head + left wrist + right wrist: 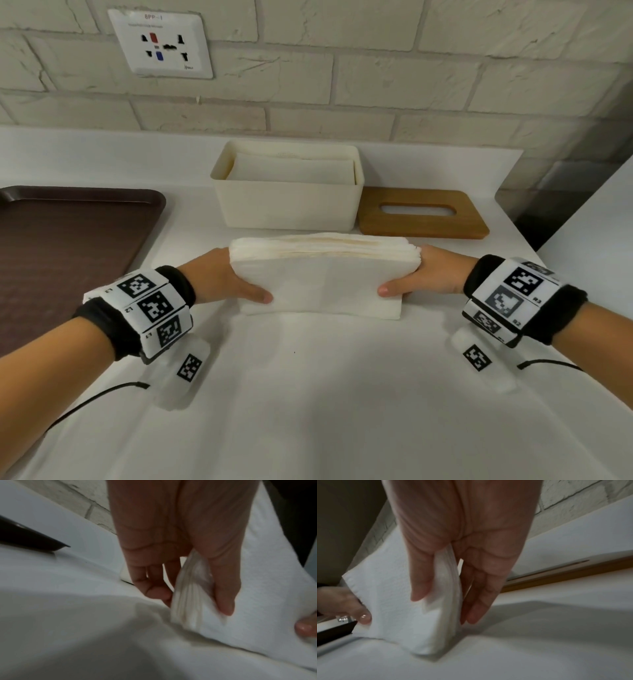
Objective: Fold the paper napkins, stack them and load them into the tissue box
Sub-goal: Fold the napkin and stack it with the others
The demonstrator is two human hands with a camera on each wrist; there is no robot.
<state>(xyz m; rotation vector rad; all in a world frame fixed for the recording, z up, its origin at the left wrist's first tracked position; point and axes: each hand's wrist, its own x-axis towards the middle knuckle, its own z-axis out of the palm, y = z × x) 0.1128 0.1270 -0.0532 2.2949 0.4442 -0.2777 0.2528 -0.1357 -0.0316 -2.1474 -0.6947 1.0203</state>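
Note:
A thick stack of folded white napkins [322, 274] stands on its long edge on the white table, just in front of the tissue box. My left hand [239, 282] pinches its left end, thumb on the near face and fingers behind. My right hand [409, 279] pinches the right end the same way. In the left wrist view my left hand [193, 600] clamps the layered edge of the stack [257, 601]. In the right wrist view my right hand [447, 605] does likewise on the stack [390, 601]. The cream tissue box [287, 209] is open, with white napkins lying inside.
The wooden lid [421, 222] with its slot lies flat to the right of the box. A dark brown tray [68, 233] sits at the far left. A brick wall with a socket plate [161, 44] runs behind. The table drops off at the right edge.

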